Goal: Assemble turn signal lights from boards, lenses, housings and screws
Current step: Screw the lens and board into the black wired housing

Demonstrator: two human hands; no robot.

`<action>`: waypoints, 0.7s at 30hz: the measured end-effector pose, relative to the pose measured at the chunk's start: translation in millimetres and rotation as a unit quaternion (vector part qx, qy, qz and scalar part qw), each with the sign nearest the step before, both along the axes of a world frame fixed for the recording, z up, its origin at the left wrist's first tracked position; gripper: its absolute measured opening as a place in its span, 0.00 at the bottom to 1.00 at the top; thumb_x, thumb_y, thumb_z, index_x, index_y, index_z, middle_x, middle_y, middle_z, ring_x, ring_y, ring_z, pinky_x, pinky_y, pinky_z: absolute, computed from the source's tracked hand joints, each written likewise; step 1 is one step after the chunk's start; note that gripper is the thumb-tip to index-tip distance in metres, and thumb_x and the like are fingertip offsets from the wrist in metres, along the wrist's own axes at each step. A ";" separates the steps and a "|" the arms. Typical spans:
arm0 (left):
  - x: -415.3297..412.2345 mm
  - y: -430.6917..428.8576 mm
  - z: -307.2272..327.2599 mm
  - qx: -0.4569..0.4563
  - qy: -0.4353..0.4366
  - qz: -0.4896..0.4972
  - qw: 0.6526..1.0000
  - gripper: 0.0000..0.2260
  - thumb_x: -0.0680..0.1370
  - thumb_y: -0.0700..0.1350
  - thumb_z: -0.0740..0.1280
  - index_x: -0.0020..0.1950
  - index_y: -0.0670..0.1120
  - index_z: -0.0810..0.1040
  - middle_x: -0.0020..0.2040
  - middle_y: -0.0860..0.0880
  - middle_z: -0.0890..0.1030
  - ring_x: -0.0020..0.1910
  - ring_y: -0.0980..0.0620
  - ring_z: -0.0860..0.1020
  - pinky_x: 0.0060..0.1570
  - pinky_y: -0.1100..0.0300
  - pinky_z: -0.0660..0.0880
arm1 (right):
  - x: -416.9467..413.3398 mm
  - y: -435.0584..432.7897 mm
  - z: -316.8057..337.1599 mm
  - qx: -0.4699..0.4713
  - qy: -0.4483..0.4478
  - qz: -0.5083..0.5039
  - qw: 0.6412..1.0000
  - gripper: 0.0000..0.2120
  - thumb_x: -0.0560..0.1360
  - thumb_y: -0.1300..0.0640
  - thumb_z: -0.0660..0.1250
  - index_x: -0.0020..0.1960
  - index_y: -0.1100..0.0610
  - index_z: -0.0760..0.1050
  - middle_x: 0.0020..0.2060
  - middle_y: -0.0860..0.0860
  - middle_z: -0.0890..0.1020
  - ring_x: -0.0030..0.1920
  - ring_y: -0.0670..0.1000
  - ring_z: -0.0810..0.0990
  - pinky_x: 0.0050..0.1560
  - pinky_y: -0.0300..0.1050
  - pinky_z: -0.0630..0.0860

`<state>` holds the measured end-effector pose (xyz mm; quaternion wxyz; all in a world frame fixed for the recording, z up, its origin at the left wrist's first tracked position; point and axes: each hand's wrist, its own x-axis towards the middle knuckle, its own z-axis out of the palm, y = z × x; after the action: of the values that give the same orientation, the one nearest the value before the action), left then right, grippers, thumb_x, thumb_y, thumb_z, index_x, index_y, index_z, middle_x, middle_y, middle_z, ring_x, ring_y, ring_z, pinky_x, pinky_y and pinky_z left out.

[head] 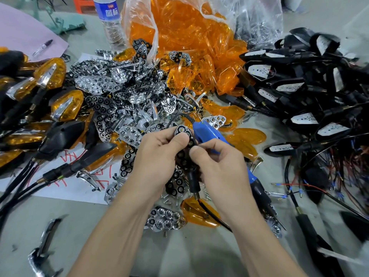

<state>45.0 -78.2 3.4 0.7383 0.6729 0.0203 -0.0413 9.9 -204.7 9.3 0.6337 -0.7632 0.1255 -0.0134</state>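
Head view is showing a job well under way but far from over. To the left, a heap of finished lights (60, 104) with amber covers is piling up. To the right, a tangle of housings with white boards (259, 70) is waiting, the bag of orange lenses (185, 33) is spilling out behind, and the heap of chrome reflectors (103, 84) is covering the middle of the table.

One unit is being worked on over the middle of the table. The left hand (157, 156) is curling round the black housing (193, 179), and the right hand (217, 164) is pinching the chrome reflector (183, 133) between thumb and forefinger. I judge the reflector is being seated. This unit is not yet wearing a lens.

A blue electric screwdriver (205, 134) is running behind the right hand; whether that hand is gripping it, I cannot tell. Loose screws (169, 197) are lying just below.
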 end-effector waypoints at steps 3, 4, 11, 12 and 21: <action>-1.1 -2.7 0.7 -0.004 -0.001 -0.002 1.000 0.09 0.76 0.46 0.67 0.45 0.42 0.85 0.44 0.33 0.83 0.43 0.45 0.79 0.51 0.47 0.74 | 2.3 -1.1 0.1 -0.017 -0.006 -0.002 1.000 0.10 0.67 0.43 0.72 0.43 0.48 0.80 0.30 0.50 0.83 0.29 0.51 0.76 0.38 0.60 0.78; -2.5 -3.9 0.9 -0.011 0.002 -0.002 1.000 0.09 0.76 0.45 0.67 0.44 0.43 0.85 0.42 0.37 0.84 0.44 0.46 0.80 0.51 0.48 0.75 | 2.3 -0.8 -0.5 -0.019 -0.008 -0.006 1.000 0.09 0.67 0.44 0.72 0.43 0.47 0.81 0.30 0.50 0.84 0.29 0.54 0.78 0.39 0.61 0.79; -11.0 -4.9 6.9 -0.056 0.012 0.002 0.998 0.15 0.82 0.35 0.65 0.43 0.47 0.88 0.41 0.46 0.86 0.42 0.51 0.82 0.44 0.60 0.80 | -2.0 -1.9 -2.3 -0.033 -0.017 -0.011 0.999 0.08 0.67 0.46 0.74 0.44 0.44 0.81 0.32 0.48 0.86 0.35 0.56 0.86 0.43 0.61 0.83; -12.3 -4.5 8.0 -0.062 0.018 -0.005 0.998 0.16 0.82 0.35 0.64 0.43 0.48 0.88 0.42 0.46 0.86 0.43 0.52 0.83 0.45 0.61 0.81 | -2.8 -3.0 -2.8 -0.034 -0.021 -0.011 0.999 0.07 0.68 0.47 0.74 0.44 0.45 0.81 0.32 0.48 0.86 0.36 0.56 0.86 0.43 0.61 0.83; -20.6 0.9 23.5 -0.120 0.047 0.005 0.992 0.16 0.83 0.39 0.63 0.40 0.45 0.86 0.40 0.42 0.85 0.38 0.48 0.83 0.37 0.58 0.80 | -14.0 -0.6 9.5 -0.030 -0.023 0.024 0.999 0.07 0.67 0.48 0.73 0.43 0.49 0.80 0.34 0.50 0.87 0.38 0.61 0.86 0.43 0.62 0.84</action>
<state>24.4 -77.3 26.9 0.8124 0.5762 0.0531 -0.0714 -4.2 -205.3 18.8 0.6137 -0.7839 0.0921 -0.0198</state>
